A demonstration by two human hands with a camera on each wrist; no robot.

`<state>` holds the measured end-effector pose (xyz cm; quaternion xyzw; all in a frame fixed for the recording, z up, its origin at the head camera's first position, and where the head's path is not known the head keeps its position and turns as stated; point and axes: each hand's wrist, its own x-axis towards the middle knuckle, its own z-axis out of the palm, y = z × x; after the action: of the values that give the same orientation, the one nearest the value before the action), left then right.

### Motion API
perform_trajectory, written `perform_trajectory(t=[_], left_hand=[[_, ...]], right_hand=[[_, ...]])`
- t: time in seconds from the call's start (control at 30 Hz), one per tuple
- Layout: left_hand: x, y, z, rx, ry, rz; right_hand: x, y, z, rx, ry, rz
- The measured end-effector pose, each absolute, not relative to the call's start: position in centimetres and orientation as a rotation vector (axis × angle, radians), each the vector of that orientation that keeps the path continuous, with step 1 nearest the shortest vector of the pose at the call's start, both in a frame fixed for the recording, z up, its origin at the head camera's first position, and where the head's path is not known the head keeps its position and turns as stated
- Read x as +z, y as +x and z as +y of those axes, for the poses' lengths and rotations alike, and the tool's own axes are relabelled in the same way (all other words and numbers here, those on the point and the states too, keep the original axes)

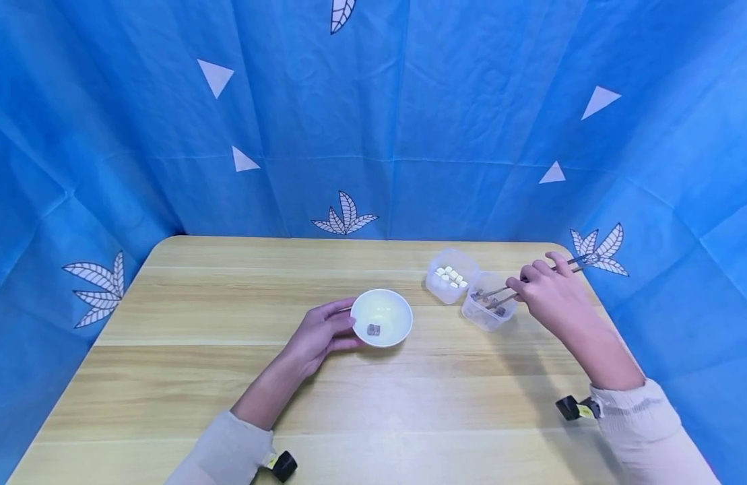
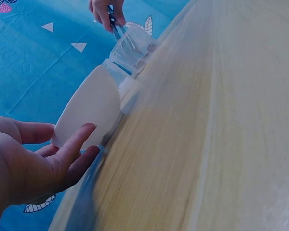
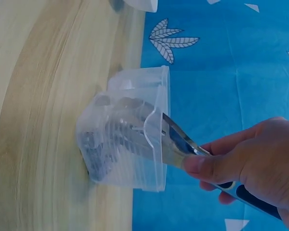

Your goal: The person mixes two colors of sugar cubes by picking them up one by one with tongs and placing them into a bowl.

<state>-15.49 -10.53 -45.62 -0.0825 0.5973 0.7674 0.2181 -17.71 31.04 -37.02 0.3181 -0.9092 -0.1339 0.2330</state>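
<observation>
A white bowl [image 1: 382, 303] stands on the table, with small brownish-grey cubes [image 1: 374, 330] at its near inner side. My left hand [image 1: 325, 335] grips the bowl by its left side; the left wrist view shows fingertips [image 2: 86, 129] against the outer wall. Metal tongs [image 3: 176, 134] with dark handle inlays are in my right hand [image 1: 549, 293]. Their tips reach down into a clear plastic container [image 1: 483, 318] holding several brownish-grey pieces [image 1: 500, 311]. Through its cloudy wall in the right wrist view, I cannot tell whether the tongs pinch a piece.
A second clear container [image 1: 447, 259] with several pale yellow cubes [image 1: 450, 275] stands right beside the first, behind and to its left. The wooden table [image 1: 228, 289] ends at a blue patterned cloth [image 1: 373, 121] at the back and sides.
</observation>
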Motion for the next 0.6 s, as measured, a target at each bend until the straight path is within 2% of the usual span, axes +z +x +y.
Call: perform_trajectory(t=[0.6], left_hand=[[-45.6,-15.6,-10.5,2.111,-0.236,1.666]], right_hand=[[-36.7,-18.5,29.2,-0.577,0.885,-2.621]])
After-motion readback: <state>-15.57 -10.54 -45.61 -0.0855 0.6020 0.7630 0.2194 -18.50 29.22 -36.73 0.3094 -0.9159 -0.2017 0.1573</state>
